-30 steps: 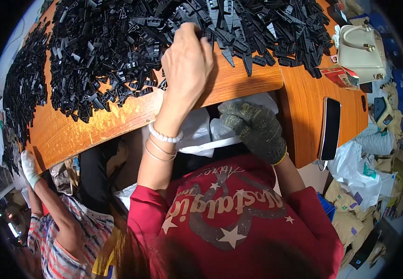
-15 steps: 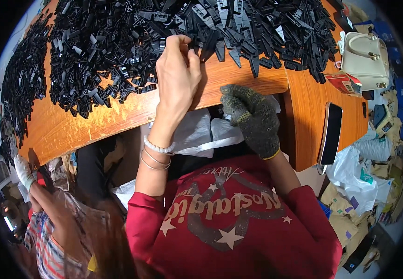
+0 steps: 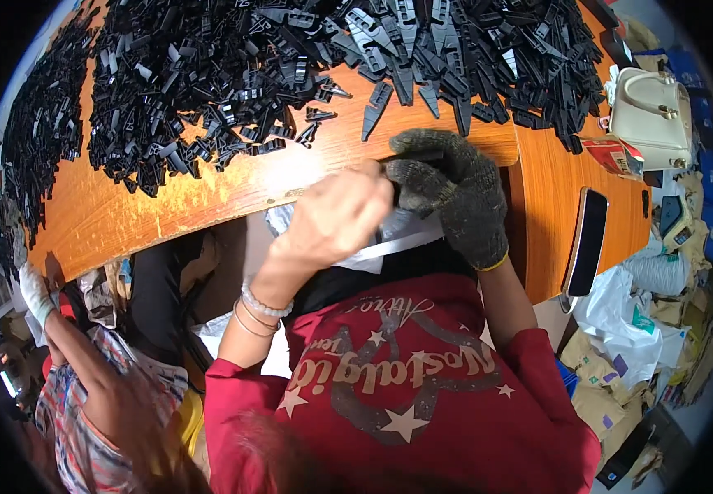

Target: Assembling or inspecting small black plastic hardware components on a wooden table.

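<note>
My bare left hand [image 3: 336, 216], with a beaded bracelet and a thin bangle at the wrist, is curled closed at the table's front edge. Motion blurs it, and what its fingertips hold is hidden. Right beside it, my right hand [image 3: 459, 193] wears a dark knitted glove with a yellow cuff. Its thumb and fingers close on a black plastic piece [image 3: 424, 155], mostly covered by the glove. Beyond both hands lie long, wedge-shaped black plastic pieces [image 3: 455, 70] in a heap. A single tapered piece [image 3: 377, 109] rests apart, toward me. Smaller black clip-like parts [image 3: 183, 99] are piled at the left.
The wooden table [image 3: 150, 218] curves around me. On its right part lie a phone [image 3: 587, 243] and a red packet [image 3: 613, 155], near a cream handbag [image 3: 651, 115]. White plastic sits below the edge. At far left, another person's gloved hand [image 3: 34, 292] touches the table.
My left hand has drawn back from the heap toward me, over to the gloved hand. The black piece now shows in the glove, whose fingers have parted slightly around it.
</note>
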### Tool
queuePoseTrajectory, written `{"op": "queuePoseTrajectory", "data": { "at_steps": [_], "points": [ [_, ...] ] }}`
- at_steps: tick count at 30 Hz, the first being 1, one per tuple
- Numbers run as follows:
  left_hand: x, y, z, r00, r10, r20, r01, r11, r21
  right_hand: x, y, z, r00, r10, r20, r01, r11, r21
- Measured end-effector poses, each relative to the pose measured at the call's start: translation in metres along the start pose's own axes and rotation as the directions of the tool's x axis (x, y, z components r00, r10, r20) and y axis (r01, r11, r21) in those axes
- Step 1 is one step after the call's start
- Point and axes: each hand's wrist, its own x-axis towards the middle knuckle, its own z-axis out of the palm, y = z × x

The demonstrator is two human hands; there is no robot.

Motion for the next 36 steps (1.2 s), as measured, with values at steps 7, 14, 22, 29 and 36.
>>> {"op": "queuePoseTrajectory", "data": {
  "at_steps": [7, 14, 22, 29, 36],
  "points": [
    [-0.005, -0.019, -0.002, 0.839, -0.511, -0.185, 0.544, 0.779, 0.312, 0.005, 0.009, -0.008, 0.958, -0.285, -0.014, 0.227, 0.790, -0.570],
    [-0.010, -0.015, -0.001, 0.863, -0.496, -0.098, 0.498, 0.798, 0.341, 0.008, 0.005, -0.020, 0.910, -0.348, 0.225, 0.353, 0.366, -0.861],
    [-0.008, -0.016, 0.005, 0.913, -0.409, -0.006, 0.405, 0.902, 0.148, 0.006, -0.002, -0.019, 0.945, -0.262, 0.196, 0.294, 0.415, -0.861],
    [-0.005, -0.021, 0.000, 0.872, -0.490, 0.003, 0.490, 0.871, -0.037, 0.013, 0.005, -0.021, 0.880, -0.425, 0.211, 0.392, 0.400, -0.829],
    [-0.003, -0.017, 0.000, 0.894, -0.446, 0.054, 0.448, 0.880, -0.154, 0.007, -0.010, -0.019, 0.929, -0.309, 0.204, 0.353, 0.573, -0.739]
  ]
}}
